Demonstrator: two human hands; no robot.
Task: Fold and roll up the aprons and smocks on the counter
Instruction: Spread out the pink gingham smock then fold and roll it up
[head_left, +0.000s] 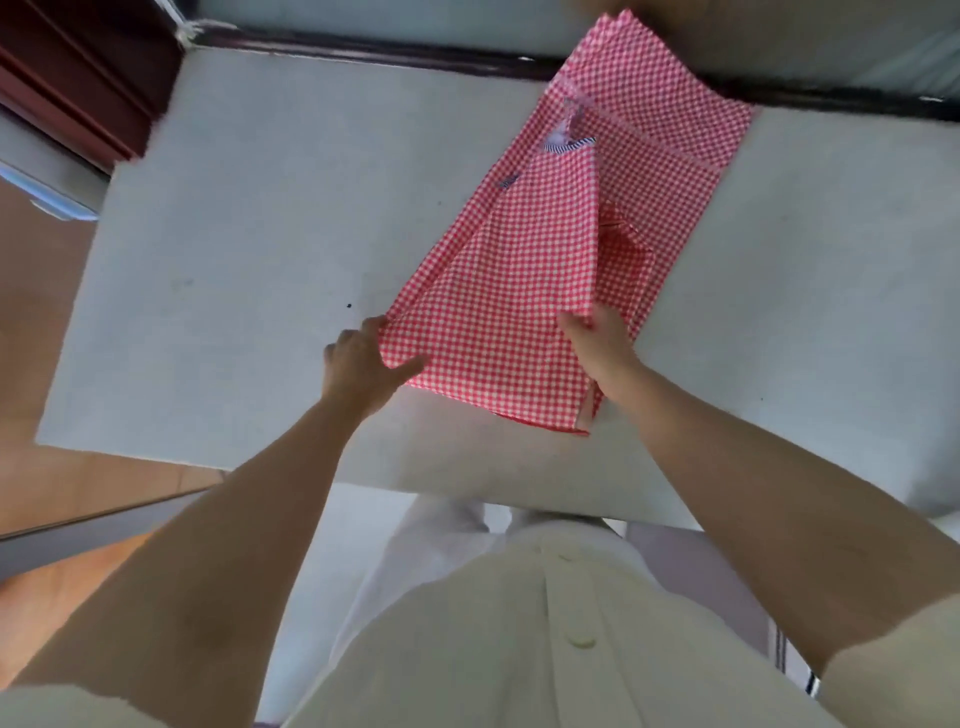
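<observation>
A red-and-white checked apron (524, 291) lies lengthwise on the pale grey counter (249, 249), folded into a long strip that runs from near me up to the far edge. My left hand (363, 358) pinches the near left corner of the cloth, thumb on top. My right hand (597, 338) grips the near edge of a folded upper layer. A small striped tag (566, 145) shows partway up the cloth. The apron's far end hangs over the dark back edge.
A dark rail (415, 54) borders the counter's far side. Dark red wooden framing (67, 67) stands at the upper left. Orange floor tiles (36, 312) show to the left. My pale shirt (519, 649) fills the bottom.
</observation>
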